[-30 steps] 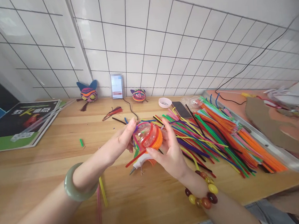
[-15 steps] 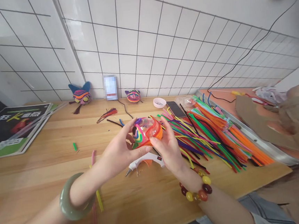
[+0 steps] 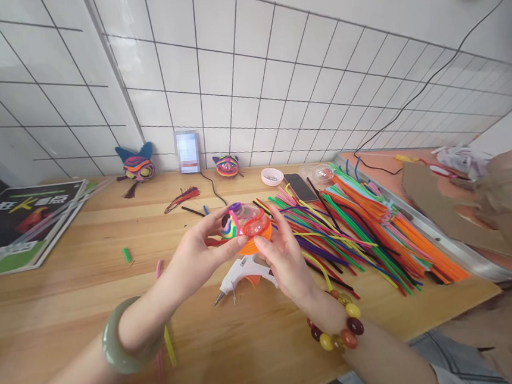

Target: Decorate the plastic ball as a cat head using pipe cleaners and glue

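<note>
A clear rounded ornament (image 3: 252, 219), partly covered in orange, red, purple and rainbow strips, is held up over the table between both hands. My left hand (image 3: 202, 243) grips its left side, the thumb along the lower front. On the right side, my right hand (image 3: 283, 252) holds it with fingers behind and thumb at the front. Just below lies a white glue gun (image 3: 240, 272), its nozzle pointing lower left. Many coloured pipe cleaners (image 3: 349, 231) are spread beside my right hand.
Two finished striped cat-like heads (image 3: 138, 166) stand by the tiled wall with a lit phone (image 3: 188, 152). A pink bowl (image 3: 272, 177) and dark phone (image 3: 299, 187) are behind the pipe cleaners. Magazines (image 3: 26, 224) lie left; cardboard (image 3: 446, 211) is at right.
Both hands have shifted slightly left with the ornament, which has tilted a little. More of the glue gun shows beneath them.
</note>
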`<state>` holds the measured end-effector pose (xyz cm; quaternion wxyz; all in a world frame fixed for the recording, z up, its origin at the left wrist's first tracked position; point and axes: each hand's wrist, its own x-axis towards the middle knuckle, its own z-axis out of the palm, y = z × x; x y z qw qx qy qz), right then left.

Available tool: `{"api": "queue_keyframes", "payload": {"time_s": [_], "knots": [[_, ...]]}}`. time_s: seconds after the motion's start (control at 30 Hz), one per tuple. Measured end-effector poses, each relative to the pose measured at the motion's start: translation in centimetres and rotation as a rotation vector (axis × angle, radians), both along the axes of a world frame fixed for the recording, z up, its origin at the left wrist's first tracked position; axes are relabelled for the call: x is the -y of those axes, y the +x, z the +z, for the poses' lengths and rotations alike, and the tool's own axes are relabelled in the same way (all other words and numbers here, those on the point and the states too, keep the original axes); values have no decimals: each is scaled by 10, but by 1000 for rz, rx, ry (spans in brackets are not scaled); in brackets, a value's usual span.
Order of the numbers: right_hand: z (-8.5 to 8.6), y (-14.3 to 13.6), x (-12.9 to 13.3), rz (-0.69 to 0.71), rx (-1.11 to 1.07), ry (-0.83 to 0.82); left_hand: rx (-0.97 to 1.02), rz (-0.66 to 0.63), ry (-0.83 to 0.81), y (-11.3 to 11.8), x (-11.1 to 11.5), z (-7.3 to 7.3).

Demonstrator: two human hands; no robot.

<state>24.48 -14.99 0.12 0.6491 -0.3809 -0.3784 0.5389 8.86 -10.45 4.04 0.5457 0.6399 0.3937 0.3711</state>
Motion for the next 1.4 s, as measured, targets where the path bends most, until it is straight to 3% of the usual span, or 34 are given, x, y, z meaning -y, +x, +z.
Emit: {"api": "queue_keyframes", "payload": {"time_s": [0.57,0.87,1.0,1.17,1.4], "knots": [[5,0,-3,-32,-83,-164,-20,-68,-20,-5,-1,2],[4,-1,-4,-50,-81,-163,23,-48,-62,-5,3,6],[4,-1,-4,-62,-74,-171,23,28,-61,-4,5,2],[2,0,-5,-98,-61,-133,-4,-41,59,-3,8,-7],[-1,-1,-6,-113,-56,-128,-107,23,185,2,12,-11]]}}
